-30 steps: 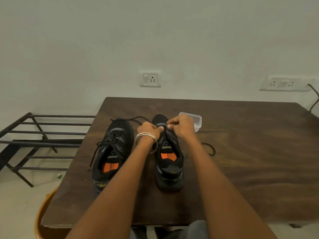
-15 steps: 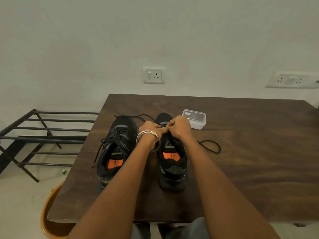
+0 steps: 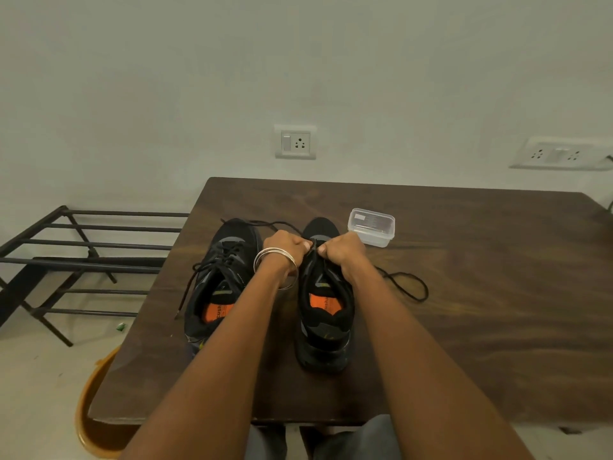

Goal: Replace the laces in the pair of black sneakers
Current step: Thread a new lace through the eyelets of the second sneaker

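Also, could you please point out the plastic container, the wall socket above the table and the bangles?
plastic container (image 3: 371,227): head view, on its clear lid.
wall socket (image 3: 295,142): head view, middle of its white plate.
bangles (image 3: 275,257): head view, on the silver bands at the left wrist.

We saw two black sneakers (image 3: 323,313) side by side on a dark wooden table (image 3: 481,293). Over the right one, the left hand (image 3: 287,245) and right hand (image 3: 340,252) pinched its black lace (image 3: 409,287); a clear plastic box (image 3: 371,227) stood just beyond.

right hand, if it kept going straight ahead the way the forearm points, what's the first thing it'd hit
Probably the clear plastic container, just beyond the right hand on the table; depth is hard to judge from this one view.
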### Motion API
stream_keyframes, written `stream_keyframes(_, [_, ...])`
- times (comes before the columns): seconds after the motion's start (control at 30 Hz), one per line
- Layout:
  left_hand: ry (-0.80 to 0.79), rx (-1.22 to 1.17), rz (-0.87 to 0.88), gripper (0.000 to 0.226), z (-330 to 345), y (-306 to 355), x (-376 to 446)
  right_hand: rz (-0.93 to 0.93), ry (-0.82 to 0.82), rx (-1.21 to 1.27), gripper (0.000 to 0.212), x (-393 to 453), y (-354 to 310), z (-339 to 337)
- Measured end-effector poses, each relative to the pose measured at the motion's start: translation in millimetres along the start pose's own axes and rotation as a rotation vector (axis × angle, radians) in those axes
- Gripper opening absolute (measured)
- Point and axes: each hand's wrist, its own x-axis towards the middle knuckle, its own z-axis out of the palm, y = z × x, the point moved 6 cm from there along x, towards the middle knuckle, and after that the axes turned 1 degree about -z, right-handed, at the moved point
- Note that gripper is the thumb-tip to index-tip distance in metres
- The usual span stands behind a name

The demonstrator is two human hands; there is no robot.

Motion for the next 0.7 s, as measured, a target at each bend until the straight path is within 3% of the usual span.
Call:
stream_keyframes(0.47, [0.047, -0.031, 0.019, 0.015, 0, -11, 12, 0.077, -0.122, 0.098, 0.032, -9, 1, 6])
stream_keyframes(0.53, [0.043, -0.089, -0.021, 0.015, 0, -15, 11, 0.055, -0.058, 0.054, 0.036, -8, 2, 7])
stream_keyframes(0.7, [0.009, -0.175, -0.054, 0.021, 2, -19, 10, -0.112, 0.093, -0.059, 0.019, -20, -6, 1])
